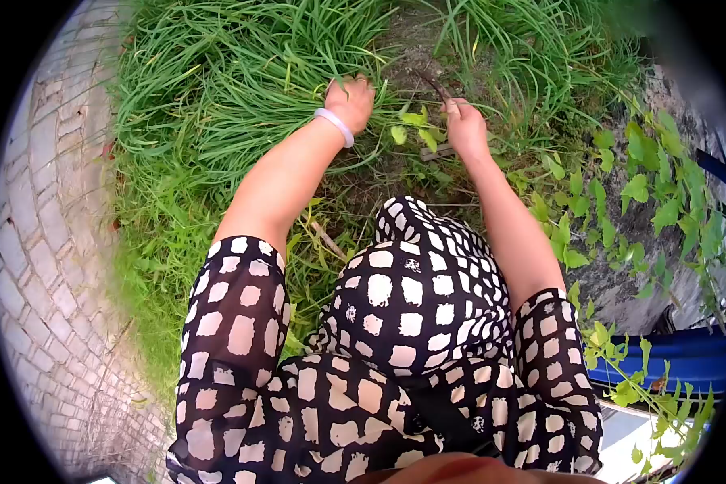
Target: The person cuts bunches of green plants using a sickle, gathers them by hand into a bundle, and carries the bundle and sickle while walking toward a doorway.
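Left hand (351, 102), 12 o'clock, curls into grass (254, 113), hold unclear | right hand (465, 127), 1 o'clock, clenches thin dark tool (435, 85) | leftward slip could nick left hand

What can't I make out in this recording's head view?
All in the head view:
Left hand: fingertips hidden by the hand itself and green blades.
Dark tool: handle covered by the right hand; far end too thin against soil.
Feet: hidden by patterned clothing.
Blue object: cut off by the image's dark rim.
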`<state>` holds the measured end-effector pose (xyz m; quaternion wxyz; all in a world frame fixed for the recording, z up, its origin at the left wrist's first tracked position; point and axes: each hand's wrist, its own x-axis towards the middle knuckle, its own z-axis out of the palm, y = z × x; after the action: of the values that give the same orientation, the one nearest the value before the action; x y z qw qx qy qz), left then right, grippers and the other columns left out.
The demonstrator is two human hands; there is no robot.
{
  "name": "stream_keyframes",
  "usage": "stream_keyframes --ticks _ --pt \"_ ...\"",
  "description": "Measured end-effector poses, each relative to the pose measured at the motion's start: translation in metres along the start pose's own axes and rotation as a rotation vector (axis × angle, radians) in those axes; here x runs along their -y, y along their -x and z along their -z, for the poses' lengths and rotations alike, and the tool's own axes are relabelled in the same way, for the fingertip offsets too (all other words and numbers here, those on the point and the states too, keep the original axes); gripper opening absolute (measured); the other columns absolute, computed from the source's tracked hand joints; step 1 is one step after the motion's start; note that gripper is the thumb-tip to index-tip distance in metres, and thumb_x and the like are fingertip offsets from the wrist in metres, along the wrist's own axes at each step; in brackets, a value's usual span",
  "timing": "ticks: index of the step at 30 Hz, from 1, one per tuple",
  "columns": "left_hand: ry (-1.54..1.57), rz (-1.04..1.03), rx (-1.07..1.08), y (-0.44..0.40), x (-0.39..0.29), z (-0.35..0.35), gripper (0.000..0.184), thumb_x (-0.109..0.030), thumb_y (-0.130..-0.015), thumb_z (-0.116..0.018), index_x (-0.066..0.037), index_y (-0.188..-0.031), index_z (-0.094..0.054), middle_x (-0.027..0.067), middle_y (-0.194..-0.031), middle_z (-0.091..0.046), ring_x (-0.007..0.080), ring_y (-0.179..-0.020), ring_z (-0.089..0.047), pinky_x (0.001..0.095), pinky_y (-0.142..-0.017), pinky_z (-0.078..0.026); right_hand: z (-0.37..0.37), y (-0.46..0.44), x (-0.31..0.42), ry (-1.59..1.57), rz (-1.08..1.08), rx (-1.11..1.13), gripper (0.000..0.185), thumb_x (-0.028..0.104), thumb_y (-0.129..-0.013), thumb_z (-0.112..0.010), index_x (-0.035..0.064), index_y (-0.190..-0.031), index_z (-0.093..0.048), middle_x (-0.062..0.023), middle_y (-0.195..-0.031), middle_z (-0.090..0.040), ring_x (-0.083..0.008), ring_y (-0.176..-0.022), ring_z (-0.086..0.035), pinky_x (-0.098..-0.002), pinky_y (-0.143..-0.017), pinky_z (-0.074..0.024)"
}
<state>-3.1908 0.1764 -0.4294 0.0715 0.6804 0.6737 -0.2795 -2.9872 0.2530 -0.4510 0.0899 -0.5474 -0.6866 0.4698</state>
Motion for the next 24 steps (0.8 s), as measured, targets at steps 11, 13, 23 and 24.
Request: stream_keyframes --ticks 11,13,23,24 --pt "-0.103 -0.056 -0.106 -0.003 0.007 -0.01 0.02 -0.018 -0.079 -0.054 -0.009 -0.095 -0.061 0.0059 -0.09 -0.063 0.0193 -0.086 -0.061 0.0349 -0.069 -0.045 -0.066 -0.035 0.031 0.519 0.039 0.375 0.03 0.028 -0.091 -0.039 0.0068 -0.107 -0.052 -0.0212 -0.104 -0.06 -0.0367 -0.098 -0.057 -0.0451 -0.084 -0.0451" --pt "-0.092 -0.108 -0.041 -0.003 0.007 -0.014 0.017 -0.015 -0.081 -0.05 -0.008 -0.093 -0.059 0.0077 -0.091 -0.062 0.021 -0.081 -0.061 0.0377 -0.073 -0.045 -0.056 -0.019 0.014 0.498 0.091 0.393 0.029 0.027 -0.091 -0.038 0.0053 -0.105 -0.051 -0.0239 -0.1 -0.061 -0.0386 -0.093 -0.058 -0.0463 -0.081 -0.046" --pt "-0.079 -0.129 -0.143 0.007 0.016 -0.014 0.014 -0.015 -0.079 -0.052 -0.009 -0.089 -0.06 0.0087 -0.086 -0.062 0.0228 -0.083 -0.061 0.0391 -0.076 -0.044 -0.007 0.012 -0.001 0.255 0.081 0.115 0.028 0.027 -0.092 -0.042 0.0024 -0.093 -0.054 -0.027 -0.079 -0.061 -0.0444 -0.076 -0.059 -0.0504 -0.071 -0.0461" --pt "-0.073 -0.14 -0.082 0.008 0.014 -0.007 0.016 -0.016 -0.08 -0.051 -0.009 -0.092 -0.059 0.0097 -0.087 -0.062 0.0229 -0.084 -0.061 0.04 -0.078 -0.044 -0.017 -0.007 0.01 0.185 0.062 0.119 0.03 0.028 -0.092 -0.041 0.0026 -0.095 -0.055 -0.027 -0.084 -0.061 -0.0442 -0.082 -0.058 -0.0507 -0.076 -0.0444"
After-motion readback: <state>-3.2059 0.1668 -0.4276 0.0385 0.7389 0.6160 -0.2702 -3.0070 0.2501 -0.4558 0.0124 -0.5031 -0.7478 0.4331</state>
